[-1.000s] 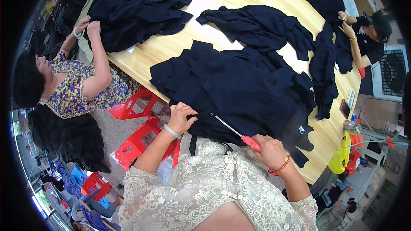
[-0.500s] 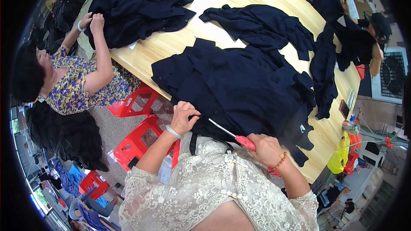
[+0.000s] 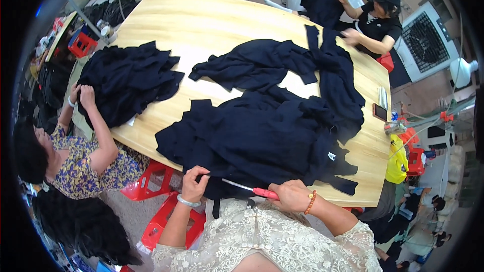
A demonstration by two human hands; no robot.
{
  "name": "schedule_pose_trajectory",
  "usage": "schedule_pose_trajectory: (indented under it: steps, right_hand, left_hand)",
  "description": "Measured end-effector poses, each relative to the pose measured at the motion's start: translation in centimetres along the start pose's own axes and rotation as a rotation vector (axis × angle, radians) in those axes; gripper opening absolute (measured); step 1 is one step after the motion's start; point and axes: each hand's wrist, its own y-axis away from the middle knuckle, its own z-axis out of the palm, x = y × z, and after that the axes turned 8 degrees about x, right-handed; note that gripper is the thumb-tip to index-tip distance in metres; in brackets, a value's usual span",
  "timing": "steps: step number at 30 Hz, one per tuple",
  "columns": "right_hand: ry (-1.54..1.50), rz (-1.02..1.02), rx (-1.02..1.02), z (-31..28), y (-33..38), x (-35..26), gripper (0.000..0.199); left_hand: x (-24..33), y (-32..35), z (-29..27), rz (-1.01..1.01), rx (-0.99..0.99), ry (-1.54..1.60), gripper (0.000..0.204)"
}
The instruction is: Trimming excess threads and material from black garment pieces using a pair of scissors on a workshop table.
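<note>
The right hand (image 3: 292,196) is gripping a red-handled tool (image 3: 265,193), its thin shaft pointing left across the near edge of the dark garment pile (image 3: 252,131). Well apart, the left hand (image 3: 194,185) is curling its fingers at that edge; whether they are pinching cloth cannot be told. Pale wood is showing along the far side of the table (image 3: 151,20).
</note>
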Motion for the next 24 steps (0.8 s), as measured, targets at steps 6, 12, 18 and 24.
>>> schedule_pose_trajectory:
  steps: [6,12,18,24]
  right_hand:
    - [-0.265,-0.143,0.084,4.4,-0.9,1.6,0.035]
    - [-0.117,0.345,0.223,0.1,-3.4,5.2,0.037]
    - [0.375,0.246,0.754,-12.0,-4.0,11.6,0.029]
    - [0.498,0.105,0.964,-13.4,-6.6,13.5,0.041]
  left_hand:
    - [7.2,-4.4,-1.2,0.127,-0.079,0.419,0.006]
    - [16.4,-11.0,-5.3,0.512,0.071,0.543,0.008]
    - [16.5,-21.8,-8.3,0.434,0.270,0.570,0.015]
    - [11.1,-26.4,-4.1,0.210,0.417,0.300,0.017]
